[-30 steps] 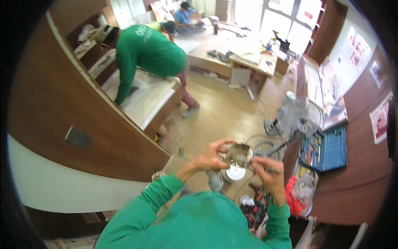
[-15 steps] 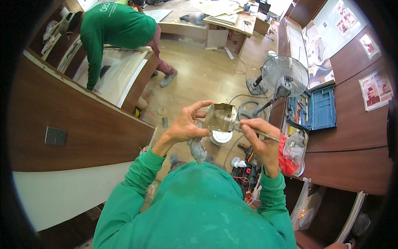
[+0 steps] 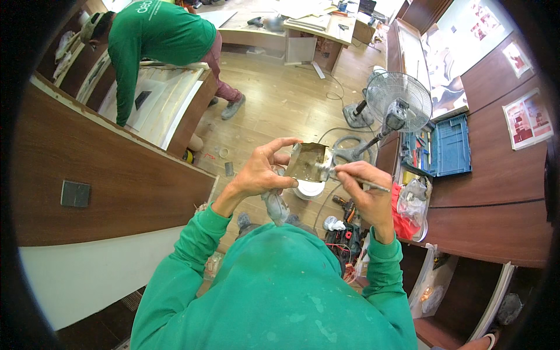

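My left hand is closed on the left side of a squarish, dull grey-brown plate, thumb below and fingers along the upper edge. Whitish smears show on the plate. A crumpled, whitish plastic-looking bundle hangs below this hand; whether the hand also grips it I cannot tell. In my right hand, a thin-handled tool is pinched between thumb and fingers. Its pale tip lies at the plate's right edge, too blurred to tell its kind. Below the plate is a round white tub.
A standing fan is ahead on the right, beside an open blue toolbox. A power drill and cables lie on the floor by my right arm. Brown panelling runs along my left. Another person in green bends over a unit.
The view has shifted slightly. The tool's tip has moved a little against the plate's right edge. Both hands keep their holds, and the other person remains bent over.
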The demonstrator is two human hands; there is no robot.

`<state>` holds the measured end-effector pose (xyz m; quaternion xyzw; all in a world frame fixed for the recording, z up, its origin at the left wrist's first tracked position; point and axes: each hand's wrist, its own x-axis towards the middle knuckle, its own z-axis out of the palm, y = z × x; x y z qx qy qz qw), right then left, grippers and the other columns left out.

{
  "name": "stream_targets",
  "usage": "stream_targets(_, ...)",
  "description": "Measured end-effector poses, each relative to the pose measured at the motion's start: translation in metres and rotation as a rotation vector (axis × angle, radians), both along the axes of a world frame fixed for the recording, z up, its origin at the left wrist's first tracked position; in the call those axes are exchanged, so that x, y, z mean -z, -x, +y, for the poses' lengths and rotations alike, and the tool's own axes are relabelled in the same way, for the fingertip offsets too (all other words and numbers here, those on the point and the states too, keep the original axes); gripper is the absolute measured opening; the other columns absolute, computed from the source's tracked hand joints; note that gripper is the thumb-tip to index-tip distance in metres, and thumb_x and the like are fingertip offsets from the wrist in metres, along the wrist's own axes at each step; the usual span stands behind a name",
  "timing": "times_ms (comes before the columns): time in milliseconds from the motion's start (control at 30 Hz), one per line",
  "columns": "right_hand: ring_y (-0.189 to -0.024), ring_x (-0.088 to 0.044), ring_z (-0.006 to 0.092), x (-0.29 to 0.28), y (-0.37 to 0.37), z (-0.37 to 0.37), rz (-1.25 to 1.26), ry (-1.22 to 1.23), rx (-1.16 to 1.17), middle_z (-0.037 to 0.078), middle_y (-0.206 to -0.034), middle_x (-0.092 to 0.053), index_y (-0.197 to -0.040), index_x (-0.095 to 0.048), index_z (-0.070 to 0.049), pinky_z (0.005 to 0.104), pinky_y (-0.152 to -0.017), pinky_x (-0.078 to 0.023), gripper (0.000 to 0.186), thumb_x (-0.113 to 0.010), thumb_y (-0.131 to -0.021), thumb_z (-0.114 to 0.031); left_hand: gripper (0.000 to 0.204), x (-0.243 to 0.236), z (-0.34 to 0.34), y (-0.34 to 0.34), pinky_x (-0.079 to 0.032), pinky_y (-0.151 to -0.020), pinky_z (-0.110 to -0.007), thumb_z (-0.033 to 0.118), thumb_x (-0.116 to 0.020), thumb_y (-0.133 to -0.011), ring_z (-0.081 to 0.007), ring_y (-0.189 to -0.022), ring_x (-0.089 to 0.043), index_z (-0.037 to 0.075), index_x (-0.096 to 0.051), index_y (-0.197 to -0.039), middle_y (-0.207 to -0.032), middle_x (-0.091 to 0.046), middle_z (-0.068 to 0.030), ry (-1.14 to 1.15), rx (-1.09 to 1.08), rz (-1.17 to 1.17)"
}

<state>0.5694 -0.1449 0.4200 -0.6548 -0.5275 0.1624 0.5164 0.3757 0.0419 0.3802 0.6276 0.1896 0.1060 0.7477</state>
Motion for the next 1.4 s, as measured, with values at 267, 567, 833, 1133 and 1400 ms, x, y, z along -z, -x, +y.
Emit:
stream_targets(267,-0.074,-0.071,0.0192,0.003,0.019,0.002,0.074,0.03,-0.007,0.013,-0.089,-0.075,-0.1,-0.076,0.003,0.0277,-0.066,-0.053,0.013,-0.074,-0.089,-0.004,0.089,0.01,0.001,-0.003,-0.052,-0.052,-0.023,-0.005,-0.082,-0.072,-0.0073,-0.066,-0.065,0.002,-0.041,-0.151,-0.109,-0.075,-0.0157,0.016,-0.021,-0.072)
stream_targets(567,-0.073,-0.071,0.0178,-0.011,0.02,0.008,0.082,0.02,0.098,0.013,-0.083,-0.075,-0.095,-0.077,0.002,0.0293,-0.066,-0.053,0.011,-0.074,-0.088,-0.006,0.091,0.001,-0.001,-0.006,-0.055,-0.066,-0.024,-0.008,-0.083,-0.068,-0.0109,-0.087,-0.068,0.002,-0.043,-0.15,-0.108,-0.074,-0.0145,0.032,-0.04,-0.087)
stream_targets(833,-0.069,-0.071,0.0201,-0.009,0.019,0.011,0.145,-0.026,0.18,0.013,-0.081,-0.075,-0.092,-0.077,0.001,0.0298,-0.063,-0.053,0.009,-0.075,-0.088,-0.006,0.092,0.01,0.0,-0.011,-0.054,-0.064,-0.023,-0.004,-0.087,-0.069,-0.01,-0.086,-0.068,0.002,-0.044,-0.15,-0.11,-0.074,-0.0146,-0.015,-0.051,-0.151)
stream_targets(1133,-0.069,-0.072,0.0176,-0.005,0.02,0.009,0.181,-0.01,0.241,0.012,-0.079,-0.075,-0.09,-0.077,0.002,0.0297,-0.063,-0.053,0.012,-0.074,-0.089,-0.009,0.092,0.012,0.002,-0.014,-0.057,-0.081,-0.027,-0.004,-0.087,-0.067,-0.0143,-0.098,-0.069,0.002,-0.045,-0.149,-0.112,-0.073,-0.0141,-0.083,-0.055,-0.147)
stream_targets(1400,-0.066,-0.07,0.0188,0.002,0.018,0.005,0.158,-0.062,0.274,0.013,-0.082,-0.075,-0.092,-0.076,0.002,0.0297,-0.06,-0.052,0.011,-0.076,-0.089,-0.008,0.09,0.012,-0.006,-0.018,-0.057,-0.083,-0.027,-0.008,-0.081,-0.069,-0.0153,-0.101,-0.07,0.002,-0.043,-0.151,-0.114,-0.073,-0.0129,-0.167,-0.146,-0.087)
